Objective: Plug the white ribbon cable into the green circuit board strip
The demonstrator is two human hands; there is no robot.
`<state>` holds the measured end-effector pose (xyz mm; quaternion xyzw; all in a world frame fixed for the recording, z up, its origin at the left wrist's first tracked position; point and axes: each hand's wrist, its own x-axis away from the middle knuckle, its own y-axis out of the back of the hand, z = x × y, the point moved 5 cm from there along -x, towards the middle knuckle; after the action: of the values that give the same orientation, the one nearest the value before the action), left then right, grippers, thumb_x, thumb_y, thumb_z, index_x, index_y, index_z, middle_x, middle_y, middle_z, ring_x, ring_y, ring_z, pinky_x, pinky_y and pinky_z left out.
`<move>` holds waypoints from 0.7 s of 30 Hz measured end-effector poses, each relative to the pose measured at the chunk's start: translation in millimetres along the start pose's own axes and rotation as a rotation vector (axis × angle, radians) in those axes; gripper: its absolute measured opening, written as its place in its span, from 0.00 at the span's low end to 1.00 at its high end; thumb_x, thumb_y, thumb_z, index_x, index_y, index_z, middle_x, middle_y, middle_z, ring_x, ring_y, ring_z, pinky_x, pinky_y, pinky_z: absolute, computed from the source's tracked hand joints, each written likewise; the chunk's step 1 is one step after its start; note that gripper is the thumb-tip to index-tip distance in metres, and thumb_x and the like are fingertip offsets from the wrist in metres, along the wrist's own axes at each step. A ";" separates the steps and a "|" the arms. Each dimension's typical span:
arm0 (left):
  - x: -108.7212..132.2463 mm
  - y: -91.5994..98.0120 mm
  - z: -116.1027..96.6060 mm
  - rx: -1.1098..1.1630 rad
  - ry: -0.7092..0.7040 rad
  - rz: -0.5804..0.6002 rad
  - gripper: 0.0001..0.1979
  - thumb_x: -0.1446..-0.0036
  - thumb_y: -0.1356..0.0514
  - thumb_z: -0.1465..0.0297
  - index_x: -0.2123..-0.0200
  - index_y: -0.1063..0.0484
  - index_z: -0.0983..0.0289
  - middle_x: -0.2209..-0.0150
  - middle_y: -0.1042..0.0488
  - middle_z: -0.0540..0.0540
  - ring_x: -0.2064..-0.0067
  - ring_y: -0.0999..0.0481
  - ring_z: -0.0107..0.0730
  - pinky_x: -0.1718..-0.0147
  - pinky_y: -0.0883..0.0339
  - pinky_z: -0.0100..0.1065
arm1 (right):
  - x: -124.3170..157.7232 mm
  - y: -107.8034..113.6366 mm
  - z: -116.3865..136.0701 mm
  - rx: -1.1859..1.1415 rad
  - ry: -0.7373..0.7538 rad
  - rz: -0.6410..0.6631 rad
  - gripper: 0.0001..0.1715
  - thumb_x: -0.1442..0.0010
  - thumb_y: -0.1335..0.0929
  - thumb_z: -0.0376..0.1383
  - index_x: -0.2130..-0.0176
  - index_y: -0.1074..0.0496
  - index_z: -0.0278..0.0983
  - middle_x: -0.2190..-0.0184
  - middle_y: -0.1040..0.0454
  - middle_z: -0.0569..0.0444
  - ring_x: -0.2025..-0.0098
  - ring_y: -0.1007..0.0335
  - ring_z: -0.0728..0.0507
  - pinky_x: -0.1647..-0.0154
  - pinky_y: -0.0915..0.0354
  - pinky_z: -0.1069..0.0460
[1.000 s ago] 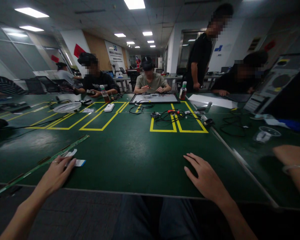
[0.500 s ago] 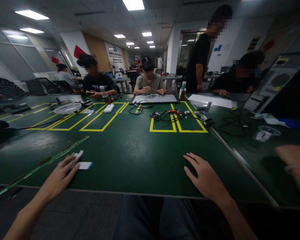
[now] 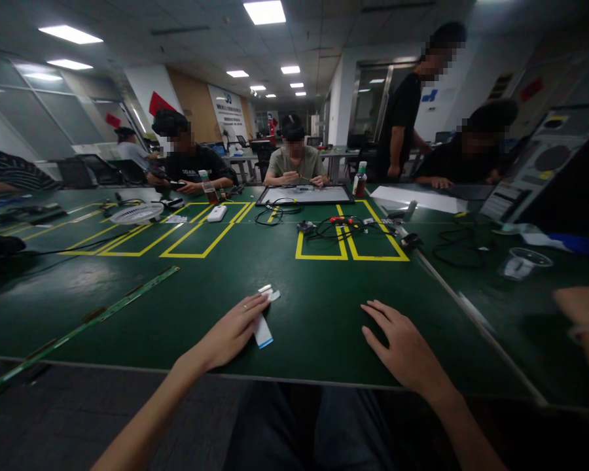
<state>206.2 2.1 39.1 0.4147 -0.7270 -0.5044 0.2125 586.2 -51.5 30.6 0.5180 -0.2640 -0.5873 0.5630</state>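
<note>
My left hand [image 3: 234, 331] is over the middle of the green table, its fingers together on a white flat ribbon cable [image 3: 262, 332] with a blue end. The cable sticks out beyond my fingertips and below them; its middle is hidden under the fingers. To the right, my right hand [image 3: 391, 335] rests palm down on the table, fingers spread, holding nothing. A long, narrow green circuit board [image 3: 122, 305] lies slantwise at the left, its lower end past the front edge of the table [image 3: 294, 356].
Black cables and a red-handled tool [image 3: 342, 220] lie inside yellow tape outlines ahead. A white box [image 3: 216, 213], bottles [image 3: 360, 180] and a framed panel [image 3: 304, 195] stand or lie farther back. A plastic cup [image 3: 524, 263] and another person's arm [image 3: 582, 320] are at the right.
My left hand has moved right, carrying the flat ribbon cable from beside the circuit board to mid-table, and the cable has turned. My right hand has stayed put.
</note>
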 end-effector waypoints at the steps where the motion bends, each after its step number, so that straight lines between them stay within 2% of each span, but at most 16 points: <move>1: -12.1 -5.2 -15.8 0.010 -0.036 0.013 0.26 0.24 0.54 0.65 0.27 0.39 0.59 0.25 0.40 0.57 0.24 0.43 0.42 0.26 0.46 0.52 | 0.1 -0.2 -0.1 0.003 0.004 -0.001 0.29 0.27 0.36 0.47 0.32 0.32 0.43 0.32 0.31 0.48 0.30 0.36 0.35 0.30 0.36 0.36; 5: -45.9 -20.4 -65.1 0.042 -0.181 0.051 0.26 0.26 0.50 0.68 0.27 0.39 0.58 0.26 0.38 0.56 0.25 0.42 0.41 0.26 0.45 0.51 | 0.2 0.6 1.0 0.005 0.007 -0.010 0.29 0.27 0.36 0.47 0.32 0.31 0.43 0.32 0.30 0.47 0.30 0.35 0.36 0.30 0.36 0.36; 9: -60.6 -32.0 -90.2 0.069 -0.280 0.103 0.28 0.30 0.49 0.75 0.28 0.38 0.61 0.26 0.38 0.57 0.24 0.43 0.38 0.25 0.47 0.49 | 0.2 1.1 2.3 0.016 0.003 -0.007 0.28 0.27 0.37 0.47 0.32 0.31 0.43 0.32 0.30 0.47 0.31 0.35 0.35 0.30 0.36 0.36; 14: -65.3 -41.1 -93.6 0.110 -0.317 0.117 0.30 0.31 0.50 0.76 0.27 0.40 0.59 0.24 0.42 0.54 0.22 0.48 0.36 0.24 0.50 0.49 | 0.0 1.4 2.8 0.011 0.017 -0.027 0.28 0.27 0.36 0.46 0.33 0.30 0.43 0.32 0.30 0.48 0.31 0.35 0.36 0.30 0.36 0.36; 21: -64.0 -39.1 -87.3 0.127 -0.318 0.136 0.30 0.27 0.52 0.74 0.25 0.45 0.53 0.23 0.48 0.47 0.20 0.58 0.38 0.23 0.55 0.53 | -0.4 0.7 1.9 0.010 0.012 -0.021 0.28 0.27 0.36 0.47 0.33 0.30 0.43 0.32 0.29 0.47 0.31 0.34 0.35 0.31 0.35 0.36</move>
<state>321.1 0.1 45.5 0.2923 -0.8082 -0.5010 0.1020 584.7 -51.8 31.9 0.5269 -0.2581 -0.5888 0.5559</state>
